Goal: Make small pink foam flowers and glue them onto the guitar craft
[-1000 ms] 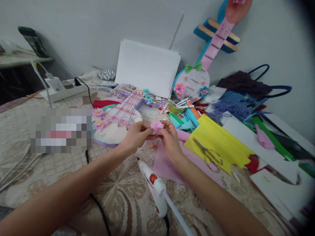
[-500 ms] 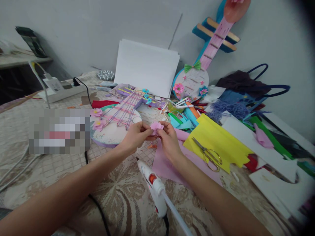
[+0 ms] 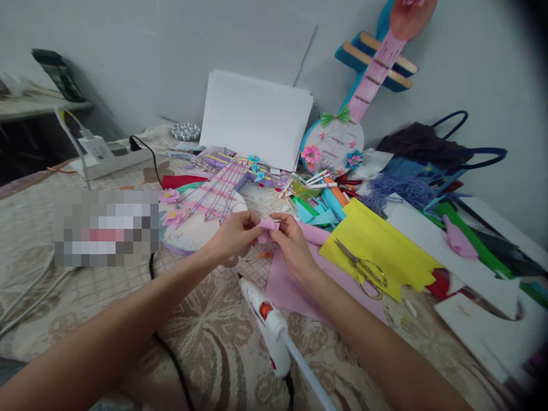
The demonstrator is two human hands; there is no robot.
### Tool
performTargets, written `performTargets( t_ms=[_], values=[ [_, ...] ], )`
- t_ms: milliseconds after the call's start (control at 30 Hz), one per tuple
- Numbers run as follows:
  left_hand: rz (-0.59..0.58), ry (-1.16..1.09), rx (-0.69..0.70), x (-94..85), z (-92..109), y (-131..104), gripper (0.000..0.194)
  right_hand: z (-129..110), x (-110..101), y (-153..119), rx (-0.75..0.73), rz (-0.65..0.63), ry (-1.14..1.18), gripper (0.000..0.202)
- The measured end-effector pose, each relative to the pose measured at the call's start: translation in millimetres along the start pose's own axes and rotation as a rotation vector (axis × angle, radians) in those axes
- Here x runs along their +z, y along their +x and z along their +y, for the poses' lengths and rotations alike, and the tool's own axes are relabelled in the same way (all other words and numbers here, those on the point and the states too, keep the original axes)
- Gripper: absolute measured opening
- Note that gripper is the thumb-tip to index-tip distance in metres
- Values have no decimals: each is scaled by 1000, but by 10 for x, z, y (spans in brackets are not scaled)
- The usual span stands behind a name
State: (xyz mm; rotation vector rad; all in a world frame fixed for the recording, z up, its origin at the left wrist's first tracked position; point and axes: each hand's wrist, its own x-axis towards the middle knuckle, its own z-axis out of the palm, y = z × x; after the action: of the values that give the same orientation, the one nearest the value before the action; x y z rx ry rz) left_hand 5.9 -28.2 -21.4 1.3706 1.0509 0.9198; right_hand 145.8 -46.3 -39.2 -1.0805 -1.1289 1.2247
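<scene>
Between my two hands is a small pink paper flower (image 3: 268,224), its petals partly hidden by my fingers. My left hand (image 3: 237,235) pinches its left side. On the other side, the thumb and fingers of my right hand (image 3: 291,235) close on its edge. Behind my left hand lies a purple-and-white toy instrument (image 3: 201,212) strung with purple threads, with pink flowers (image 3: 173,216) on its left end. A white hot glue gun (image 3: 268,328) rests on the tablecloth below my hands, a clear glue stick poking out of its back. Pink paper (image 3: 295,285) lies under my right wrist.
Gold-handled scissors (image 3: 363,271) lie on yellow sheets (image 3: 381,245) at the right. A decorated pink-and-blue instrument (image 3: 338,140) leans on the wall beside a white board (image 3: 257,117). A power strip (image 3: 111,162) sits at the left, and a black cord (image 3: 171,351) crosses the tablecloth.
The pink flower has been turned and folded somewhat between my fingers, and now shows flatter. Both hands have shifted only slightly; the glue gun stays where it was.
</scene>
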Motion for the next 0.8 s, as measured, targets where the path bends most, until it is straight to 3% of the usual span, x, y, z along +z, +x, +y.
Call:
performTargets(
  t_ms=[100,333,800],
  values=[
    [53,-13,-17,-7,-6,7,10,-9,-10,2,13,-40,52,28],
    [113,-99,-47,2,-36,34,10,-51,-21,14,-1,46,72,28],
    [47,-57,-77,-19,61,-5,12,-58,-114,83,-40,39,-13,22]
  ],
)
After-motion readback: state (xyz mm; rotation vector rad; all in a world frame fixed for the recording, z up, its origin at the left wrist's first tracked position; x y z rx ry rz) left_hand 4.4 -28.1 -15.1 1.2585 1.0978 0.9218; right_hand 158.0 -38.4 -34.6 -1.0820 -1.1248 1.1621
